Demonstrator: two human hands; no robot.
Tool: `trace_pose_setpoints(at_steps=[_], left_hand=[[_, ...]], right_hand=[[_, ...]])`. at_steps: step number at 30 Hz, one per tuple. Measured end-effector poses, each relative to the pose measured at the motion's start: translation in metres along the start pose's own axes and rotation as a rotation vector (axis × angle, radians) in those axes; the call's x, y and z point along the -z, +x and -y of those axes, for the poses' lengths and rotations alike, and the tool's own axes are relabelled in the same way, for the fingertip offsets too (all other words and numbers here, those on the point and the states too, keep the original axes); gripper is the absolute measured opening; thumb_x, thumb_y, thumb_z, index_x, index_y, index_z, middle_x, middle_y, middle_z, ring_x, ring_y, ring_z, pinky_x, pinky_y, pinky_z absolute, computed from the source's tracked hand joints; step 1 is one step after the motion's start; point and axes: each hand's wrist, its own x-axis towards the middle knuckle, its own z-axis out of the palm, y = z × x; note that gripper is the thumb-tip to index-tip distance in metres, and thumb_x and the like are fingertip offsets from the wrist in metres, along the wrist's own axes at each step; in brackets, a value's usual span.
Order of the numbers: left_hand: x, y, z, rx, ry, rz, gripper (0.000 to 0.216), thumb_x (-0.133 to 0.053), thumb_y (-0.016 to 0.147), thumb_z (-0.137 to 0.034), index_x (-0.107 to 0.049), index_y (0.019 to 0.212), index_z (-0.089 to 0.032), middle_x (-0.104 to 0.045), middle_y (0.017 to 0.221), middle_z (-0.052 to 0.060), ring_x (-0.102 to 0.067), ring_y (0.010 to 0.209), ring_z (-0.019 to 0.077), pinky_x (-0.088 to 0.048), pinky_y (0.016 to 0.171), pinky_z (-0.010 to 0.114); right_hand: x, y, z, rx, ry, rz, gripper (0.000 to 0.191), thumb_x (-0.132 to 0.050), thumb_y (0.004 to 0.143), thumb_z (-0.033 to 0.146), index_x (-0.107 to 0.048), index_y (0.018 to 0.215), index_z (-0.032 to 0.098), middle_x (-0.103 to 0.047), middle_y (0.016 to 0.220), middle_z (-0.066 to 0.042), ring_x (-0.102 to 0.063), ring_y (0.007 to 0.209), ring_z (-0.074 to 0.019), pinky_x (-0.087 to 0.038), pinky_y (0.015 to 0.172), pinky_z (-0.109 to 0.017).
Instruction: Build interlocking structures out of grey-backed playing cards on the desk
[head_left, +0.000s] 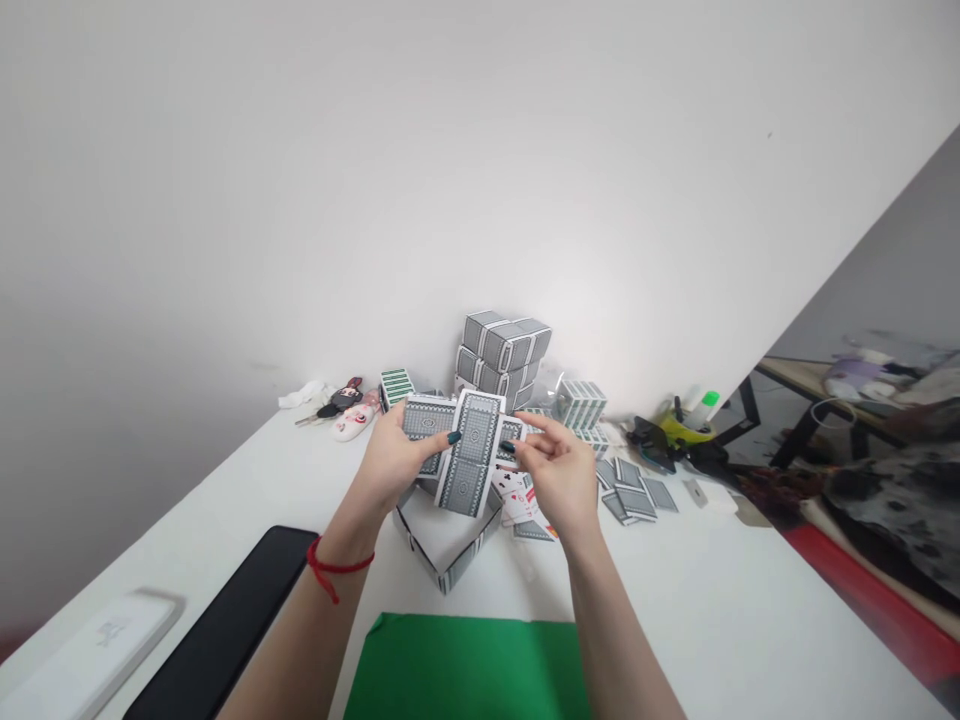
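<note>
Several grey-backed playing cards (pixel 474 450) are joined into one piece in front of me, with upright cards in the middle and one to each side. My left hand (pixel 391 458) is closed on its left side, the thumb pressed over the front. At its right side, the thumb and index finger of my right hand (pixel 559 465) pinch the right-hand card (pixel 511 438). Beneath the piece lies a shallow tray-like form made of cards (pixel 448 575). Loose playing cards, some face up (pixel 516 505), lie just behind my right hand.
Card blocks (pixel 504 350) are stacked against the wall. Green-and-white card blocks (pixel 582 402) stand right of them, and loose cards (pixel 634 498) lie farther right. Keychains (pixel 349 405) sit at left, a black phone-like slab (pixel 232 610) and white box (pixel 94 645) nearer. Green sheet (pixel 465 665) in front.
</note>
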Motion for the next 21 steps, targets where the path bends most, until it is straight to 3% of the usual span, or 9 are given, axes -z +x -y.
trace_pose_setpoints(at_steps=[6, 9, 13, 16, 18, 21], left_hand=[[-0.004, 0.0, 0.005, 0.004, -0.051, 0.006, 0.04, -0.073, 0.061, -0.024, -0.058, 0.097, -0.014, -0.069, 0.097, 0.01, -0.065, 0.086, 0.0235, -0.052, 0.078, 0.036], [-0.01, 0.0, 0.006, -0.031, -0.023, -0.059, 0.04, -0.071, 0.062, -0.024, -0.058, 0.098, -0.014, -0.068, 0.098, 0.01, -0.065, 0.086, 0.0231, -0.052, 0.078, 0.036], [-0.018, -0.003, 0.0, -0.127, 0.065, -0.201, 0.033, -0.07, 0.063, -0.021, -0.06, 0.094, -0.014, -0.069, 0.095, 0.009, -0.065, 0.087, 0.0221, -0.051, 0.08, 0.035], [-0.022, -0.008, -0.008, -0.164, 0.076, -0.309, 0.033, -0.069, 0.063, -0.02, -0.06, 0.094, -0.013, -0.069, 0.094, 0.008, -0.065, 0.086, 0.0216, -0.052, 0.08, 0.034], [-0.023, -0.011, -0.012, -0.175, 0.063, -0.321, 0.033, -0.069, 0.063, -0.02, -0.06, 0.094, -0.013, -0.069, 0.093, 0.008, -0.066, 0.085, 0.0218, -0.052, 0.079, 0.034], [-0.026, -0.014, -0.015, -0.189, 0.049, -0.261, 0.033, -0.069, 0.062, -0.02, -0.06, 0.094, -0.013, -0.07, 0.092, 0.008, -0.066, 0.084, 0.0217, -0.052, 0.08, 0.034]], right_hand=[[0.001, 0.0, 0.0, 0.017, -0.014, -0.016, 0.036, -0.067, 0.064, 0.026, -0.065, 0.098, 0.015, -0.062, 0.058, 0.002, -0.058, 0.052, -0.0118, -0.053, 0.052, -0.026], [0.001, 0.0, -0.001, 0.078, -0.088, -0.035, 0.041, -0.064, 0.068, 0.028, -0.063, 0.107, 0.014, -0.068, 0.071, -0.003, -0.065, 0.066, -0.0172, -0.057, 0.063, -0.033], [-0.009, -0.007, -0.005, 0.425, -0.429, -0.281, 0.039, -0.054, 0.079, 0.027, -0.059, 0.117, 0.016, -0.065, 0.11, -0.011, -0.06, 0.103, -0.0234, -0.047, 0.092, -0.043], [-0.023, -0.016, -0.009, 0.63, -0.622, -0.395, 0.032, -0.046, 0.085, 0.023, -0.063, 0.111, 0.014, -0.064, 0.112, -0.012, -0.059, 0.106, -0.0228, -0.045, 0.095, -0.041], [-0.029, -0.021, -0.012, 0.63, -0.647, -0.359, 0.032, -0.045, 0.086, 0.023, -0.063, 0.11, 0.012, -0.065, 0.111, -0.013, -0.061, 0.104, -0.0228, -0.047, 0.092, -0.038], [-0.031, -0.022, -0.012, 0.485, -0.56, -0.309, 0.035, -0.045, 0.086, 0.029, -0.063, 0.112, 0.013, -0.065, 0.11, -0.011, -0.062, 0.102, -0.0233, -0.049, 0.088, -0.036]])
